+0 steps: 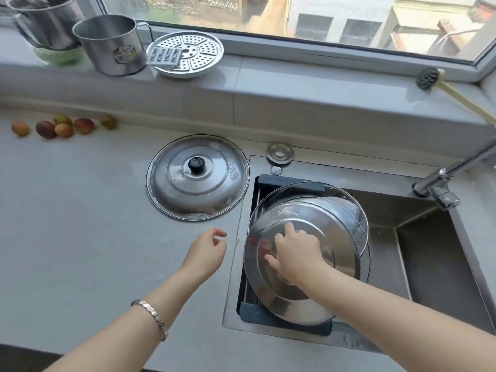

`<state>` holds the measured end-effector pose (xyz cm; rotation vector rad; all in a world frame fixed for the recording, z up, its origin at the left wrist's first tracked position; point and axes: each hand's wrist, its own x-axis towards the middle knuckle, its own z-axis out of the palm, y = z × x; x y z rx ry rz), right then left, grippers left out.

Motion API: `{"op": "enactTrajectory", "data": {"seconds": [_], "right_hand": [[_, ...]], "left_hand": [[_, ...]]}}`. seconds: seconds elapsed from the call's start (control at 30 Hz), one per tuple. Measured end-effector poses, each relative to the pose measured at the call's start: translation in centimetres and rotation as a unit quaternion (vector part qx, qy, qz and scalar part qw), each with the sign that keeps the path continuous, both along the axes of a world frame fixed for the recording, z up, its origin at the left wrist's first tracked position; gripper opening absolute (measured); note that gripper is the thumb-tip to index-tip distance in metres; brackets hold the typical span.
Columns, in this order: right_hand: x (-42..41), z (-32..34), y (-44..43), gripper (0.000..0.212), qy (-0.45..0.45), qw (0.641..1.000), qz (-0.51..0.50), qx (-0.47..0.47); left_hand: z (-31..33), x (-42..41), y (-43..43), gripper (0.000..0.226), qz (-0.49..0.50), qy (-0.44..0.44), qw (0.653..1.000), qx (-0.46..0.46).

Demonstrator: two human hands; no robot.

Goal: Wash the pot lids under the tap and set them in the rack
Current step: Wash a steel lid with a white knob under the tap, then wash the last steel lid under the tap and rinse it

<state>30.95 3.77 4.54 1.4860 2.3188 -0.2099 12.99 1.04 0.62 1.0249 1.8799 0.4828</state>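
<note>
Leaning the steel lid (295,304) in the rack (268,316), my right hand (298,255) curls fingers (290,229) over its centre; left hand (206,251) hangs loose, empty. Released this tilted, it could slide into the basin (429,251).

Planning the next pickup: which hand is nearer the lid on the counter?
Left. The left hand hovers beside the counter lid; the right hand touches a lid in the rack.

I see bare forearms; the wrist of the left hand (205,252) wears a bracelet (153,314) of small hexagonal metal links, silver and rose-toned.
</note>
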Motion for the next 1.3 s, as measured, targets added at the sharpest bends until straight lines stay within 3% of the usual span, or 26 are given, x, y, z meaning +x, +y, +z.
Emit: {"op": "enactTrajectory", "data": {"seconds": [0.1, 0.23, 0.33, 0.47, 0.7, 0.87, 0.97, 1.03, 1.13, 1.17, 1.23, 1.3], "right_hand": [[-0.5, 1.0, 1.7, 0.045, 0.030, 0.999, -0.015, 0.015], [-1.5, 2.8, 6.2, 0.034, 0.116, 0.989, -0.060, 0.075], [-2.1, 4.0, 9.2, 0.027, 0.178, 0.973, -0.112, 0.089], [-1.7, 3.9, 10.6, 0.023, 0.240, 0.955, -0.167, 0.057], [1.1, 1.7, 10.3, 0.021, 0.256, 0.937, -0.237, 0.002], [2.4, 1.9, 10.5, 0.020, 0.290, 0.919, -0.266, -0.001], [2.9, 3.0, 10.9, 0.030, 0.334, 0.893, -0.303, -0.014], [3.3, 4.4, 11.1, 0.044, 0.418, 0.820, -0.384, -0.074], [5.1, 6.2, 10.8, 0.054, 0.587, 0.619, -0.493, -0.172], [6.2, 6.4, 10.4, 0.054, 0.615, 0.572, -0.513, -0.177], [9.0, 6.2, 9.5, 0.050, 0.642, 0.495, -0.563, -0.160], [12.3, 5.4, 8.3, 0.047, 0.655, 0.431, -0.602, -0.155]], "left_hand": [[0.4, -1.1, 2.4, 0.024, 0.004, 0.021, 1.000, 0.011], [1.3, -3.1, 8.6, 0.041, -0.020, 0.147, 0.987, 0.066], [1.2, -4.6, 13.8, 0.048, -0.065, 0.275, 0.957, 0.066], [-0.1, -6.7, 18.1, 0.040, -0.140, 0.387, 0.911, -0.009], [-2.3, -7.9, 20.1, 0.029, -0.181, 0.397, 0.899, -0.017], [0.4, -6.6, 18.5, 0.026, -0.182, 0.422, 0.883, 0.096], [4.8, -4.4, 17.9, 0.030, -0.189, 0.440, 0.859, 0.179], [7.9, -2.2, 17.4, 0.033, -0.212, 0.444, 0.840, 0.228], [11.3, 2.2, 15.7, 0.038, -0.255, 0.427, 0.825, 0.268], [11.9, 3.8, 15.0, 0.039, -0.270, 0.425, 0.809, 0.304], [13.0, 7.2, 13.1, 0.040, -0.313, 0.423, 0.771, 0.358], [13.5, 10.4, 11.5, 0.044, -0.335, 0.415, 0.762, 0.366]]}}
